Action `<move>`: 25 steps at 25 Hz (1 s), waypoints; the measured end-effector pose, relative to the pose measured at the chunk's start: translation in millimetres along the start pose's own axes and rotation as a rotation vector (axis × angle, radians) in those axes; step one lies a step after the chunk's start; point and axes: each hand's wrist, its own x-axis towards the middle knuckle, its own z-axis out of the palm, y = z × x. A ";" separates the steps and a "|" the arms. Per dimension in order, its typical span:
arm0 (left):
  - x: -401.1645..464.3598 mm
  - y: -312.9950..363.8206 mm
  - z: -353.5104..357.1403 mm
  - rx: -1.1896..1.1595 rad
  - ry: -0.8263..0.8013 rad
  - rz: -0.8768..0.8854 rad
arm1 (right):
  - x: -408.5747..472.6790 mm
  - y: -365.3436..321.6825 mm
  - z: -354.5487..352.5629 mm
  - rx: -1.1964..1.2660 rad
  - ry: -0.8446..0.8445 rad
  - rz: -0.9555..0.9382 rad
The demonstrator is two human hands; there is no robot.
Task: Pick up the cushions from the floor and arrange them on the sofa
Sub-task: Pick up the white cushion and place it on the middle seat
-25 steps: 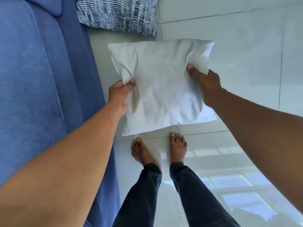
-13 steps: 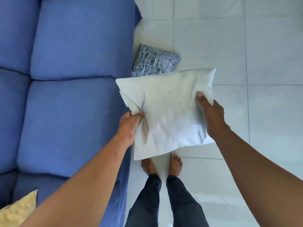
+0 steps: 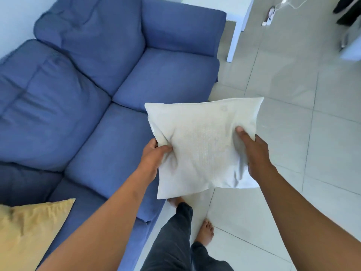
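- Nearest us, a yellow cushion [image 3: 29, 229] lies on the blue sofa [image 3: 109, 122].
- Our left hand [image 3: 153, 159] and right hand [image 3: 254, 153] each pinch an edge of the white cushion [image 3: 201, 145], held above the tiled floor [image 3: 293, 114] beside the sofa's front.

Pale tiled floor [image 3: 293, 85], perhaps glossy.

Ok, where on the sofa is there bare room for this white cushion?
The middle seat and far seat are bare, bordered by the back cushions and the armrest. The near end holds a yellow cushion. Both hands grip the white cushion.
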 end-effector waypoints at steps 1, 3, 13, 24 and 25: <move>2.5 1.9 -8.8 -0.022 0.009 -0.002 | 1.5 -8.8 12.2 -0.018 -0.016 -0.011; 12.9 7.9 -35.1 -0.088 0.052 -0.015 | 7.2 -25.0 47.7 -0.067 -0.066 -0.026; 44.5 30.5 -187.5 -0.371 0.339 0.018 | 21.5 -77.4 266.6 -0.383 -0.390 -0.180; 51.2 11.1 -301.9 -0.476 0.711 0.011 | 17.8 -85.7 450.9 -0.583 -0.772 -0.202; 53.4 9.3 -307.2 -0.446 0.742 0.015 | 20.2 -87.3 465.3 -0.600 -0.793 -0.196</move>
